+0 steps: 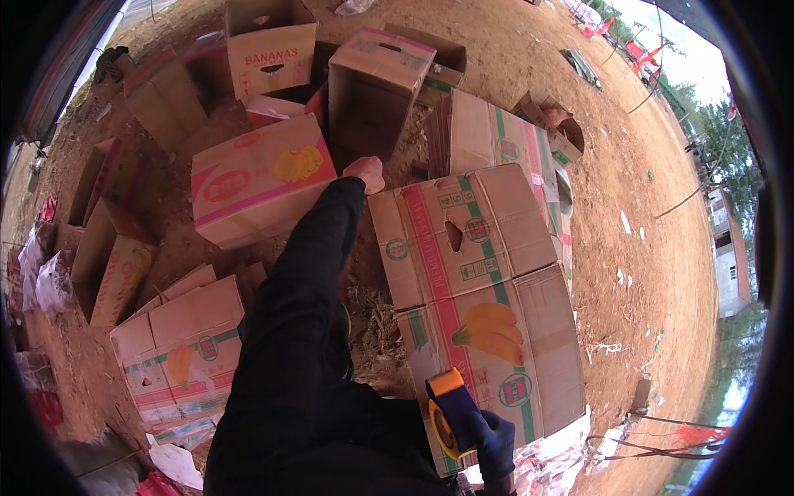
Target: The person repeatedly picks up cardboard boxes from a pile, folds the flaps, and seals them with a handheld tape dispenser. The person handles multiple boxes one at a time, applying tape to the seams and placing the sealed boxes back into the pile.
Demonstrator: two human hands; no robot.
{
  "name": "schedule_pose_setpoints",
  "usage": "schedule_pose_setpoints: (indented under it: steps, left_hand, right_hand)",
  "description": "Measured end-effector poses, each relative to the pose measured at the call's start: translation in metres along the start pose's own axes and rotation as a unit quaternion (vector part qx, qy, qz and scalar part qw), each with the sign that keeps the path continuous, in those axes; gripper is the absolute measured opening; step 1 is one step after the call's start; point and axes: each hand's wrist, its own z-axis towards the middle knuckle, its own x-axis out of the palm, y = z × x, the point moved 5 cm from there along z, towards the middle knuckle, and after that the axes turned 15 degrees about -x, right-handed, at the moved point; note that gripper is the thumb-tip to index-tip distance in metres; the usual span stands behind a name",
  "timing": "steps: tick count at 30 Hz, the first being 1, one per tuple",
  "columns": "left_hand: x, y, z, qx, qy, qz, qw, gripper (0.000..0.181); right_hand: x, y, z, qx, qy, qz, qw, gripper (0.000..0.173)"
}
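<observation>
My left hand (366, 174), bare at the end of a black sleeve, is by the right end of a closed banana carton (260, 180). Its fingers are bunched and partly hidden, so whether they grip anything is unclear. At the lower right my right hand (494, 443), in a dark glove, holds a tape dispenser (456, 412) with an orange front and a yellow roll side. The dispenser is over the lower left part of a flattened banana carton (496, 279), which has a red stripe, green bands and a hand hole.
Open cartons stand beyond my left hand, among them an upright box (273, 59) and a tilted box (378, 80). More cartons (502, 136) are stacked at the upper right. Flattened cartons (186, 347) lie at the lower left. Plastic bags (54, 282) and loose cords (657, 443) lie on bare soil.
</observation>
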Motion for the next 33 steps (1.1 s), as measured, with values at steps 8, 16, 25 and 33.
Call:
schedule_pose_setpoints:
  steps: [8,16,25,33]
  left_hand:
    - [0.036,0.016,-0.006,-0.085,0.189,-0.286,0.936,0.022]
    - [0.026,0.037,0.008,0.028,-0.042,-0.254,0.966,0.024]
    - [0.050,0.032,-0.040,0.023,0.108,-0.604,0.789,0.047]
    - [0.077,0.029,-0.073,-0.108,0.125,-0.602,0.782,0.082]
  right_hand:
    - [-0.003,-0.002,0.001,0.024,-0.026,0.008,0.999,0.037]
    - [-0.004,0.000,0.000,0.030,-0.024,0.019,0.999,0.038]
    - [-0.009,-0.012,0.001,0.011,-0.012,0.015,1.000,0.038]
    - [-0.009,-0.009,-0.003,0.017,-0.033,0.015,0.999,0.038]
